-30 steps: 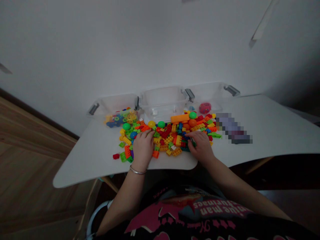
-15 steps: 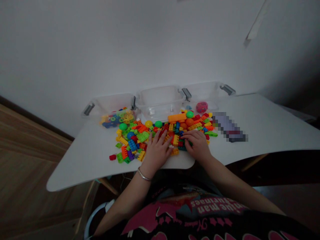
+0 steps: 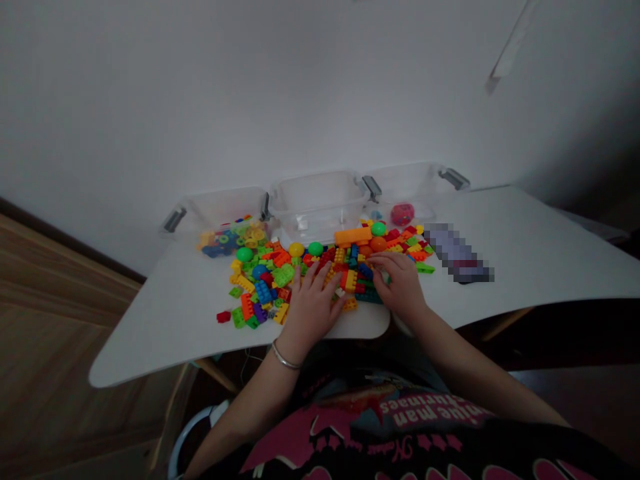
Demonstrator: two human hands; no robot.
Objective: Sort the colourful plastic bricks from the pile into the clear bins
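Note:
A loose heap of colourful plastic building bricks point(image 3: 265, 283) covers the front of the table, mixed with plastic balls such as a green ball point(image 3: 315, 249) and a yellow ball point(image 3: 297, 249). A long orange brick point(image 3: 353, 236) lies at the heap's back edge. My left hand point(image 3: 313, 310) rests flat on the near edge of the heap, fingers spread, a silver bangle point(image 3: 285, 360) on its wrist. My right hand point(image 3: 400, 287) curves over the bricks at the heap's right side, fingertips among them. Anything inside its curled fingers is hidden.
Several clear plastic bins with grey clips stand in a row at the table's back edge. The left bin point(image 3: 225, 210) holds small colourful pieces, and a red ball point(image 3: 403, 214) sits by the right bin point(image 3: 410, 187). A pixelated object point(image 3: 457, 253) lies on the white table point(image 3: 525, 247).
My left hand has slid rightward across the heap, with its fingers now spread, leaving more bricks in view on the left. My right hand has risen slightly. The view has shifted a little.

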